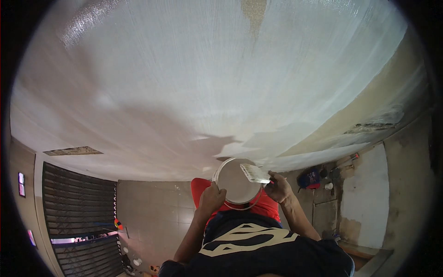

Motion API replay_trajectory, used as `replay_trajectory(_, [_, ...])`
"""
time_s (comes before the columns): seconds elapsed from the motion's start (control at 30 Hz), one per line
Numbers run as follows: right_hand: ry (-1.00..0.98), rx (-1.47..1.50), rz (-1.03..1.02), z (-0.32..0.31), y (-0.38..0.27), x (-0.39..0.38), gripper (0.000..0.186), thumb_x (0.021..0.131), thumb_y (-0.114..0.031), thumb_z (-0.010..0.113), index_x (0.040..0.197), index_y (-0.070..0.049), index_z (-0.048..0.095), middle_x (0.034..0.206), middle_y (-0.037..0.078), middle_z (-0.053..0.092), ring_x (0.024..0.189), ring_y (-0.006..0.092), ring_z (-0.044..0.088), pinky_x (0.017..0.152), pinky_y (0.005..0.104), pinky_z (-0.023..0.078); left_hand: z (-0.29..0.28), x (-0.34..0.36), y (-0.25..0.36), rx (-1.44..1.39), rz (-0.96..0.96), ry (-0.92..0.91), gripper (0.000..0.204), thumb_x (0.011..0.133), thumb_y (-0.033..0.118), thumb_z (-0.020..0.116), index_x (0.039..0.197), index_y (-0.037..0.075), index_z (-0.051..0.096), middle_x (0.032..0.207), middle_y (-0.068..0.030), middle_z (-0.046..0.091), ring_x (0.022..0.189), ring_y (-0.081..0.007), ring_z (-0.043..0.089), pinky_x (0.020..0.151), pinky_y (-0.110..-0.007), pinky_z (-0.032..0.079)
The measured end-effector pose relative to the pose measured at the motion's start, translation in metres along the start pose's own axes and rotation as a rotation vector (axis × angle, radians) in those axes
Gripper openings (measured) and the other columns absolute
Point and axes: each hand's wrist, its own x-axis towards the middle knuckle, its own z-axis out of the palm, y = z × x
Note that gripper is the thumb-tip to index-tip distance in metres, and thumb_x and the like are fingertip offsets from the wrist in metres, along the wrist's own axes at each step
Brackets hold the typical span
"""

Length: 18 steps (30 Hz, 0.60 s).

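A round bucket (218, 174) with greyish-white paint (232, 185) in it is in front of my body, close to the wall. My left hand (212, 196) is closed on its near left rim. In my right hand (279, 188) is a wide paintbrush (255, 173), its pale, paint-coated bristles over the right side of the bucket. Whether the bristle tips touch the paint I cannot tell. Ahead rises a wall (221, 83) with streaky white paint across most of it and wet shine at the upper left.
A tan unpainted strip (350, 104) crosses the wall's right side. Rectangular recesses (74, 151) sit low in it. At left is a dark slatted gate (80, 198). A dark blue and red bag (308, 178) and small items lie on the right-hand floor.
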Motion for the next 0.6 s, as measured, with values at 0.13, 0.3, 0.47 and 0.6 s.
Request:
replay_trajectory(0.13, [0.107, 0.041, -0.035, -0.018, 0.005, 0.012, 0.022, 0.097, -0.022, 0.054, 0.109, -0.004, 0.056, 0.098, 0.009, 0.061, 0.082, 0.0212, 0.062, 0.070, 0.0342, 0.058, -0.002, -0.001, 0.004, 0.010, 0.050, 0.001, 0.047, 0.084, 0.028, 0.052, 0.100, -0.016, 0.051, 0.084, -0.0380, 0.062, 0.085, -0.0514, 0.063, 0.081, -0.055, 0.050])
replay_trajectory(0.3, [0.119, 0.046, -0.029, -0.017, 0.009, 0.008, 0.017, 0.096, -0.020, 0.052, 0.098, -0.004, 0.058, 0.090, 0.009, 0.060, 0.079, 0.0201, 0.062, 0.066, 0.0317, 0.058, 0.000, -0.001, 0.003, -0.001, 0.044, 0.014, 0.047, 0.084, 0.028, 0.052, 0.100, -0.016, 0.052, 0.084, -0.0380, 0.062, 0.085, -0.0512, 0.063, 0.080, -0.056, 0.050])
replay_trajectory(0.47, [0.180, 0.064, -0.024, -0.002, 0.011, -0.003, 0.017, 0.096, -0.018, 0.051, 0.096, -0.003, 0.057, 0.086, 0.011, 0.061, 0.074, 0.0213, 0.062, 0.063, 0.0322, 0.058, 0.000, -0.001, 0.003, -0.012, 0.026, 0.018, 0.046, 0.085, 0.029, 0.052, 0.099, -0.015, 0.052, 0.084, -0.0378, 0.062, 0.085, -0.0511, 0.063, 0.080, -0.056, 0.050])
replay_trajectory(0.6, [0.215, 0.041, -0.007, 0.002, 0.008, -0.009, 0.018, 0.096, -0.018, 0.050, 0.096, -0.002, 0.056, 0.081, 0.012, 0.062, 0.069, 0.0228, 0.062, 0.062, 0.0327, 0.058, -0.003, -0.003, 0.009, -0.002, 0.026, 0.022, 0.045, 0.085, 0.029, 0.052, 0.097, -0.015, 0.052, 0.084, -0.0376, 0.062, 0.085, -0.0512, 0.063, 0.079, -0.056, 0.050])
